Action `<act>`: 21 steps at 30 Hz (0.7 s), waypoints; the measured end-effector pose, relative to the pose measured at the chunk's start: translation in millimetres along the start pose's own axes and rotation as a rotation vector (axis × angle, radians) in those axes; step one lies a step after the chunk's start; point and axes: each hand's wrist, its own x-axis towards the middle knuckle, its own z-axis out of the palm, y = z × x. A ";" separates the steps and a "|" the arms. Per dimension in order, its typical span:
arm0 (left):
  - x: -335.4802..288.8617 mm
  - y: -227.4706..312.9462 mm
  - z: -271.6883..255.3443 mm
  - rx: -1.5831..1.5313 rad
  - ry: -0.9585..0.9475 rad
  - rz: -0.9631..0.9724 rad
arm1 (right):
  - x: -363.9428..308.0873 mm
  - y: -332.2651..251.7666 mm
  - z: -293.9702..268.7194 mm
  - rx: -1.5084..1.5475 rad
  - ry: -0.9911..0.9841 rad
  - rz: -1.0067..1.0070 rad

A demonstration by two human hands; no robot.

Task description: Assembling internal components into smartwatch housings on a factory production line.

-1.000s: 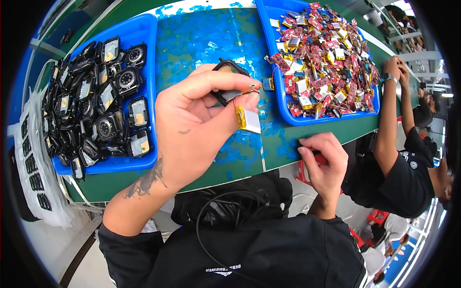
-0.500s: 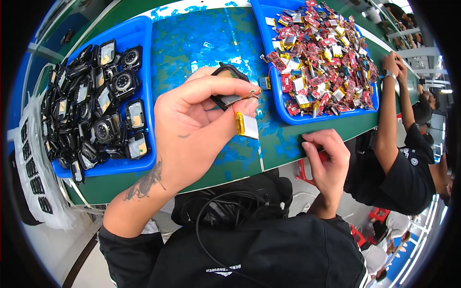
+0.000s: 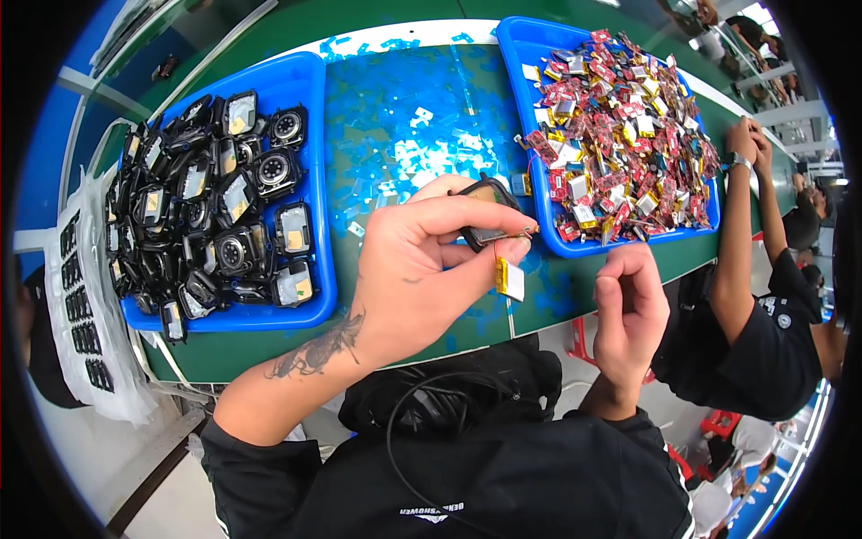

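My left hand (image 3: 422, 269) is closed over the table, pinching with thumb and forefinger. It holds a black smartwatch case (image 3: 486, 199), partly hidden behind the fingers. A small board end shows at the fingertips, and a silver battery with yellow tape (image 3: 510, 279) hangs below the thumb by a thin red wire. My right hand (image 3: 631, 310) is over the table's near edge, to the right of the battery and apart from it. Its fingers are curled in, with nothing visible in them.
On the left a blue tray (image 3: 316, 296) is heaped with black watch cases. Another blue tray (image 3: 575, 250) at the right holds red boards and batteries. Blue film pieces (image 3: 422, 135) litter the green table (image 3: 467, 337) between them. A co-worker's arms (image 3: 732, 225) rest at the far right.
The whole view has shifted, so trays and table appear farther right and lower. My left hand still grips the case with the battery hanging. My right hand's fingers have turned more upright and curled in.
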 end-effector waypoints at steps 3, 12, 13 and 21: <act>-0.5 1.7 2.2 -0.005 0.000 -0.016 | 9.5 -11.0 6.7 0.189 0.078 0.036; 1.0 1.0 2.3 0.043 -0.008 0.041 | -2.8 13.0 -16.6 -0.182 -0.025 0.003; 0.8 0.3 1.8 0.045 -0.006 0.038 | -2.3 12.5 -14.1 -0.180 -0.026 0.004; -0.6 -1.7 1.7 0.043 -0.001 0.004 | 1.4 13.4 -8.9 -0.288 -0.190 -0.070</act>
